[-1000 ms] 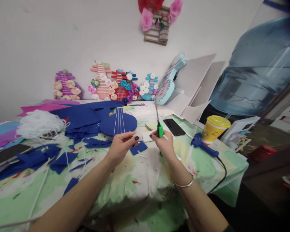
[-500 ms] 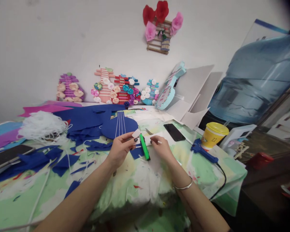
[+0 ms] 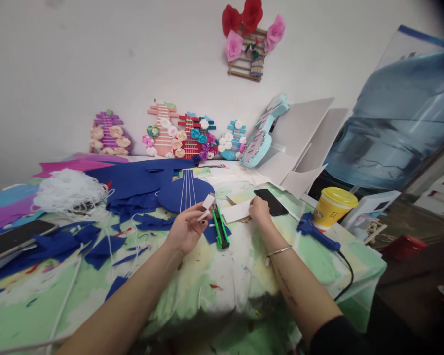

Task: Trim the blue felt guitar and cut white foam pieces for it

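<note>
My left hand (image 3: 187, 229) pinches a small folded piece of white card (image 3: 207, 204) in front of the blue guitar-shaped cutout (image 3: 187, 193) with white strings. Just right of those fingers, a green and black utility knife (image 3: 221, 229) lies over a scrap of blue felt (image 3: 210, 235). My right hand (image 3: 261, 212) is closed at the right end of a flat white card strip (image 3: 236, 212), beside a black phone (image 3: 276, 203). What its curled fingertips hold, if anything, is hidden.
A blue glue gun (image 3: 318, 234) and yellow cup (image 3: 333, 207) stand at the right. White string (image 3: 72, 192) and blue felt scraps (image 3: 105, 250) cover the left. Flower-decorated instruments (image 3: 190, 138) line the wall; a large water bottle (image 3: 395, 123) looms right.
My right hand has moved right and away from my left, toward the phone, uncovering the white card strip. The knife has turned to show more of its black side. My left hand stays nearly in place.
</note>
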`<action>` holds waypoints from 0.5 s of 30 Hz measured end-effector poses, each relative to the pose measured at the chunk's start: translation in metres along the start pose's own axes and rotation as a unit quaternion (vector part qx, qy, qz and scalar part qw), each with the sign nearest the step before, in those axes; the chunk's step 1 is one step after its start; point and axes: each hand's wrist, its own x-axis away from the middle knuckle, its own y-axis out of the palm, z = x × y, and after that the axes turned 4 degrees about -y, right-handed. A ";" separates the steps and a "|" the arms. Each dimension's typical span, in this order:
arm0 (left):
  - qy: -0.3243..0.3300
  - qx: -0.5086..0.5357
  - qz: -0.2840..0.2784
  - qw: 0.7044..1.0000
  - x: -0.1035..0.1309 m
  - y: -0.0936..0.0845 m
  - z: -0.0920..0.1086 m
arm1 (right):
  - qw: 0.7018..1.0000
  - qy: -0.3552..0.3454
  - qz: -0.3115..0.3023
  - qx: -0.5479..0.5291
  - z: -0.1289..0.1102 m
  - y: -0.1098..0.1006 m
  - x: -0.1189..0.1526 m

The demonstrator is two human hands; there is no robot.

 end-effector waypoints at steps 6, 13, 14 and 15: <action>-0.003 -0.024 -0.015 1.000 -0.007 -0.005 -0.004 | 0.994 -0.088 -0.030 -0.062 0.007 0.002 0.004; -0.016 -0.059 -0.026 0.998 -0.008 -0.008 -0.008 | 0.997 -0.076 -0.019 0.004 -0.006 0.010 0.010; -0.022 -0.059 -0.028 0.998 -0.008 -0.008 -0.009 | 0.997 -0.068 -0.019 0.010 -0.006 0.011 0.011; -0.027 -0.057 -0.026 0.998 -0.008 -0.007 -0.009 | 0.998 -0.060 -0.020 0.015 -0.006 0.010 0.011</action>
